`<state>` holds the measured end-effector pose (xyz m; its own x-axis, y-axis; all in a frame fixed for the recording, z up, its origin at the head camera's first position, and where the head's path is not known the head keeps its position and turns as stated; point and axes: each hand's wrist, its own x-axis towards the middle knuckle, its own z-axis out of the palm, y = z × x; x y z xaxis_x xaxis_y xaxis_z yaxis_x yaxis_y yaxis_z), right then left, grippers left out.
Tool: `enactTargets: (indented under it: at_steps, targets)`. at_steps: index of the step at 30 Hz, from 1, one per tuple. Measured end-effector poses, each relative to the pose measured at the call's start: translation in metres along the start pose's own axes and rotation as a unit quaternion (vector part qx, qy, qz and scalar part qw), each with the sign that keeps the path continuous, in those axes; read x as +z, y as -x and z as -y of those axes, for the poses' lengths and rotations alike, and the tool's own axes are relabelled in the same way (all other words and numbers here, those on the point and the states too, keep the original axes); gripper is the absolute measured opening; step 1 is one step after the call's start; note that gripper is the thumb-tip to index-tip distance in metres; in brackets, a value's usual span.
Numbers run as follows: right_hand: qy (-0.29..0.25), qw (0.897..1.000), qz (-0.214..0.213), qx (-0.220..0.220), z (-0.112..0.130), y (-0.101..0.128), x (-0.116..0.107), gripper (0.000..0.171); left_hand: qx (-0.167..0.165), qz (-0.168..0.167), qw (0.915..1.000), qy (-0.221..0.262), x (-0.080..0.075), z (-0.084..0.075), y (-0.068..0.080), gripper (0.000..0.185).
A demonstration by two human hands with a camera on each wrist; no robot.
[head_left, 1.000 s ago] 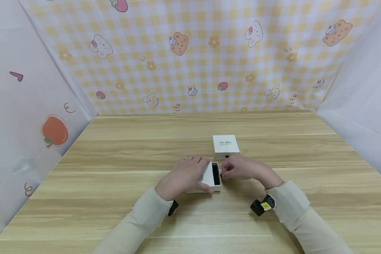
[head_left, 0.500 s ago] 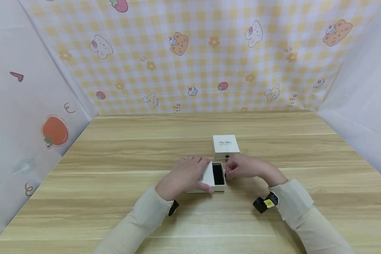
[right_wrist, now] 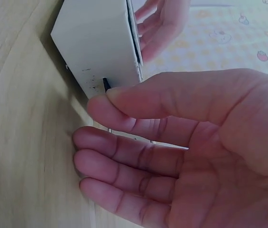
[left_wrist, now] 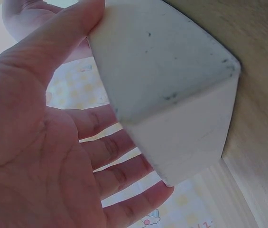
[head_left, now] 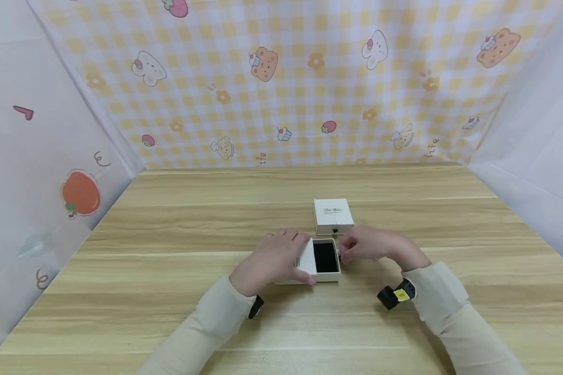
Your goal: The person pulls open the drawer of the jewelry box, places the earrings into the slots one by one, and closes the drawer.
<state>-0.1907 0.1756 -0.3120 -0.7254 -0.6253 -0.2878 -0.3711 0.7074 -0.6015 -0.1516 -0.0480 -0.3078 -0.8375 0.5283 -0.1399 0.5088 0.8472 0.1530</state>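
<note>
A white cardboard drawer box (head_left: 306, 259) lies on the table, its tray (head_left: 329, 278) slid partly out to the right and showing a black interior. My left hand (head_left: 272, 260) lies over the outer sleeve, holding it between thumb and fingers; in the left wrist view the thumb presses one side of the white box (left_wrist: 171, 66) and the fingers reach the opposite edge. Thumb and index finger of my right hand (head_left: 367, 244) pinch a small black ribbon tab (right_wrist: 106, 84) on the tray's end wall, the other fingers loosely bent below.
A second white box (head_left: 333, 212), printed on top and with a black tab at its front, sits just behind the first on the wooden table (head_left: 192, 208). A checked cloth (head_left: 305, 78) hangs along the table's back edge, with white cloth at both sides.
My right hand has moved to the right, drawing the tray further out of the sleeve, so more of the black interior shows. The left hand and the second box have stayed put.
</note>
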Motion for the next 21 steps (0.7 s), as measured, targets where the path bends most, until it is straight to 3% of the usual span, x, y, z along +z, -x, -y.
enactTargets:
  at_steps: [14,21]
  targets:
    - [-0.036,0.999,0.018,0.035,-0.0073,0.0054,-0.0077,0.018,0.003,-0.004,1.0000,-0.001,-0.0001,0.0003,0.0002,0.086]
    - [-0.026,0.998,0.015,0.048,-0.0084,0.0073,-0.0084,0.018,0.004,-0.004,1.0000,-0.005,0.0001,-0.0008,-0.0002,0.087]
